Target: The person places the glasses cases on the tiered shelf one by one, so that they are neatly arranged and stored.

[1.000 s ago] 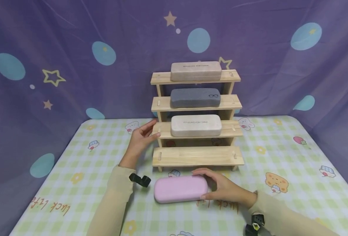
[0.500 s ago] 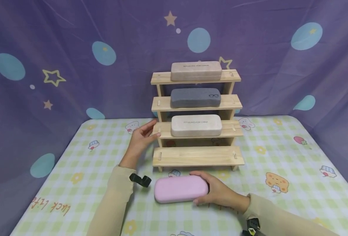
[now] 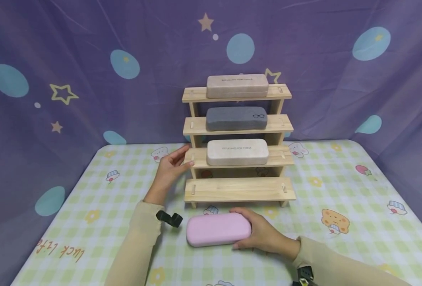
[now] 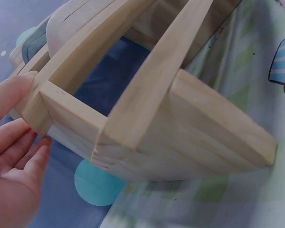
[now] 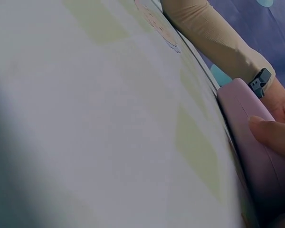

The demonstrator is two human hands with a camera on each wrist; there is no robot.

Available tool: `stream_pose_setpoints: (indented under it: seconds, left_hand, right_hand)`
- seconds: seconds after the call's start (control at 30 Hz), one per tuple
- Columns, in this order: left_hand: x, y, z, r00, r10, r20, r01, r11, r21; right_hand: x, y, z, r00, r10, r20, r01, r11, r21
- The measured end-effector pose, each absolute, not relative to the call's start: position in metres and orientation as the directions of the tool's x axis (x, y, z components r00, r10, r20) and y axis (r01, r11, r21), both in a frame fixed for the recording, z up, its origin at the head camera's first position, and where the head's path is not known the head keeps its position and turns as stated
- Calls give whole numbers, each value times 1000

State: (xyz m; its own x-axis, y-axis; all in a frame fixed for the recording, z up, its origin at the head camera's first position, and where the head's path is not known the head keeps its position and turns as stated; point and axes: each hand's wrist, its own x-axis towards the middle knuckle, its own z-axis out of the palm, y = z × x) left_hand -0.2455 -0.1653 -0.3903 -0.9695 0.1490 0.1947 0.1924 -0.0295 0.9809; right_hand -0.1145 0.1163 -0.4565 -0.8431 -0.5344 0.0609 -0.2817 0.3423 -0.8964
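- The right hand (image 3: 264, 235) has its grip closed round the right end of the pink glasses case (image 3: 218, 229): the thumb lies over the far top edge and the fingers wrap the near side. The right wrist view shows a fingertip (image 5: 270, 135) pressed on the case's lid.
- The pink case lies flat and lengthwise on the checked surface (image 3: 339, 190), just in front of the wooden tiered rack (image 3: 239, 190) and parallel to its steps. Holding it by one end leaves most of its length free, which looks suited to carrying it level.
- The left hand (image 3: 169, 169) rests with relaxed, nearly straight fingers against the left end of the rack, at the second step from the bottom. It holds nothing; in the left wrist view the fingertips (image 4: 16, 92) touch the end of a plank. This reads as bracing the rack so it stays put.
- The bottom step (image 3: 239, 188) carries no case. The three steps above each carry one, centred: a cream case (image 3: 237, 152), a grey case (image 3: 237, 118) and a beige case (image 3: 237, 85).
- A purple backdrop (image 3: 71, 59) with stars and blue spots hangs behind the surface.
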Motion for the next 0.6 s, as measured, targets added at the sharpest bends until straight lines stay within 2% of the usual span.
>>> stream_pose_setpoints:
  seconds: [0.3, 0.6]
  left_hand:
    - [-245, -165, -390, -969, 156, 191, 187, -40, 982]
    - [-245, -165, -390, -970, 154, 188, 183, -44, 982]
  right_hand:
    - [-115, 122, -454, -862, -507, 21, -211, 321, -923]
    - [-113, 135, -443, -867, -498, 16, -220, 353, -909]
